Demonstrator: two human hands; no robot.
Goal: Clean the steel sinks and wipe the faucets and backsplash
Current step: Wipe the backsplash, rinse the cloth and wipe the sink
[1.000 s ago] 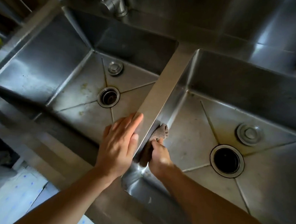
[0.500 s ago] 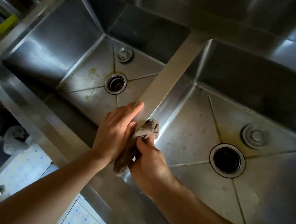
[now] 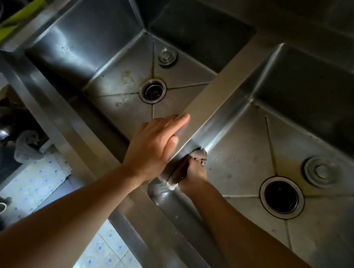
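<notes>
Steel divider [image 3: 219,91] | left hand [image 3: 153,145] flat on it | right hand [image 3: 194,171] grip clutching cloth [image 3: 198,154]

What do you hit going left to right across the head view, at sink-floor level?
Left basin drain → left hand flat on the divider → cloth gripped by the right hand → right basin drain → loose drain stopper.
</notes>
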